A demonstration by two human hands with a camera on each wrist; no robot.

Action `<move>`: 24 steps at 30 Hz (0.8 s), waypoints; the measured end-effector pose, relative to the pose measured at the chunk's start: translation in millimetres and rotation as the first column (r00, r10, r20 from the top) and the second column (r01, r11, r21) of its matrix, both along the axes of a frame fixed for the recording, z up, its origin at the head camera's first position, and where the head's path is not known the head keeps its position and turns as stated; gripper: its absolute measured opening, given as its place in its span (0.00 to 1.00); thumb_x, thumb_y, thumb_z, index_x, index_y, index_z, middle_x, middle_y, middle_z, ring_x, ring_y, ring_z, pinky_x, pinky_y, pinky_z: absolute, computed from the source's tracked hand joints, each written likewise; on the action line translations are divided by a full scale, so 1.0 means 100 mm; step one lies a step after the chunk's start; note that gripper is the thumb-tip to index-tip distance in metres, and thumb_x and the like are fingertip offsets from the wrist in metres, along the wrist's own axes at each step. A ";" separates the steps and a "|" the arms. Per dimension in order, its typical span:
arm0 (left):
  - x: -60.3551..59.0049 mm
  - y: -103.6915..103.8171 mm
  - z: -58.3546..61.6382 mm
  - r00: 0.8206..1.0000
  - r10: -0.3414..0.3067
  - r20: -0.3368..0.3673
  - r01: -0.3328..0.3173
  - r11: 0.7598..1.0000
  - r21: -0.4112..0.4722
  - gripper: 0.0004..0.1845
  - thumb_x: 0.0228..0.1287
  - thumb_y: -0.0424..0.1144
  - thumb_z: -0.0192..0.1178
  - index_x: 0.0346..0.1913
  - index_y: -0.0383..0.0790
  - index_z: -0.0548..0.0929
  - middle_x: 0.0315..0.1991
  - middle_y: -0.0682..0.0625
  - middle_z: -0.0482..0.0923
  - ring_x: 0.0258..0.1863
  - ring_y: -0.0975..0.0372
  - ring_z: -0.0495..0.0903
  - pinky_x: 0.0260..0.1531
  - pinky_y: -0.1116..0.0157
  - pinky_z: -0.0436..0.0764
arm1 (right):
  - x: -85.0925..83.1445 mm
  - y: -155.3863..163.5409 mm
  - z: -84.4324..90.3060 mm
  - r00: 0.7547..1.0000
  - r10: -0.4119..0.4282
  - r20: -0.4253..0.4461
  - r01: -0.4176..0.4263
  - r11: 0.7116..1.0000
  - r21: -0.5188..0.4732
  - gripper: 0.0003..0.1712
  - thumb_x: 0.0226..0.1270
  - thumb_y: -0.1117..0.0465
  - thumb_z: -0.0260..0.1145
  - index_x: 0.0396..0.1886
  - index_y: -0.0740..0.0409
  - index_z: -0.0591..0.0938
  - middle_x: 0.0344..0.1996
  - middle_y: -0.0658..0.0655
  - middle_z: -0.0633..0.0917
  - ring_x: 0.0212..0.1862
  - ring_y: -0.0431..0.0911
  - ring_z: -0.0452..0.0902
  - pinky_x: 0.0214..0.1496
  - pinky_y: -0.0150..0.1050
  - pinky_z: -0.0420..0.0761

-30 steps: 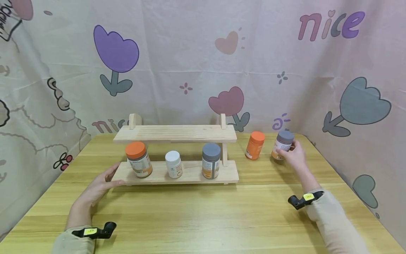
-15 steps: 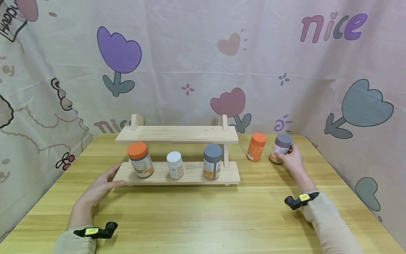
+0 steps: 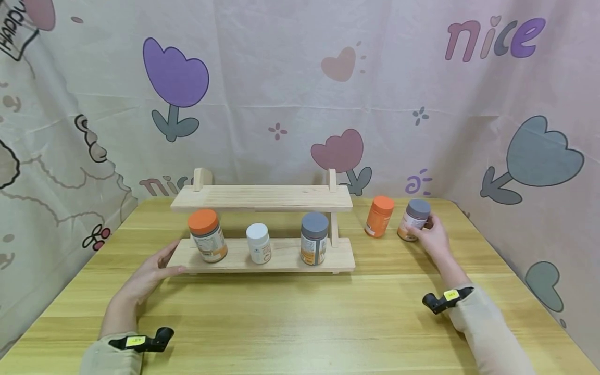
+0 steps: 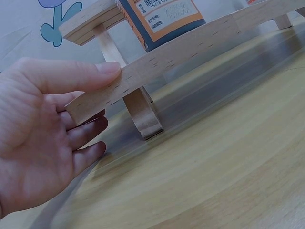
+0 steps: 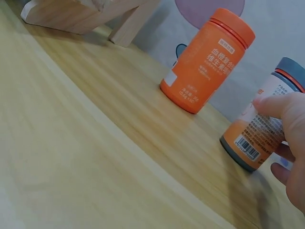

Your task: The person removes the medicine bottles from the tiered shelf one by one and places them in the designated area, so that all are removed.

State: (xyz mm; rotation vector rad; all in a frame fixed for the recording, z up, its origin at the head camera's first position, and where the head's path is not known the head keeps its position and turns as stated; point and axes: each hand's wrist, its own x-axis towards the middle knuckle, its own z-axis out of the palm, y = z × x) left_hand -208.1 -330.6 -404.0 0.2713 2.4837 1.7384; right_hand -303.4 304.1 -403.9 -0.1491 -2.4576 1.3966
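My left hand holds the left end of a two-tier wooden shelf rack. In the left wrist view the thumb lies on the lower board's edge, with the other fingers under and behind it. At the far right, my right hand grips a grey-capped supplement bottle between thumb and fingers. This bottle stands close over the table beside an orange bottle, a gap between them. The right wrist view shows the thumb against its printed label; the fingers behind are partly hidden.
On the lower board stand an orange-capped jar, a small white bottle and another grey-capped jar. A patterned cloth hangs behind the wooden table.
My right hand has brought the grey-capped bottle slightly left and down, nearer the orange bottle. My left hand stays at the rack, and the head view has shifted a little.
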 end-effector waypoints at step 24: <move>0.00 0.00 0.01 1.000 0.003 0.003 -0.003 1.000 -0.008 0.45 0.63 0.35 0.58 0.71 0.28 0.38 0.71 0.32 0.29 0.68 0.40 0.28 0.61 0.39 0.36 | 0.38 -0.07 0.53 0.986 -0.034 -0.166 0.030 0.999 -0.025 0.34 0.64 0.57 0.63 0.63 0.71 0.64 0.55 0.68 0.72 0.53 0.43 0.69 0.61 0.40 0.69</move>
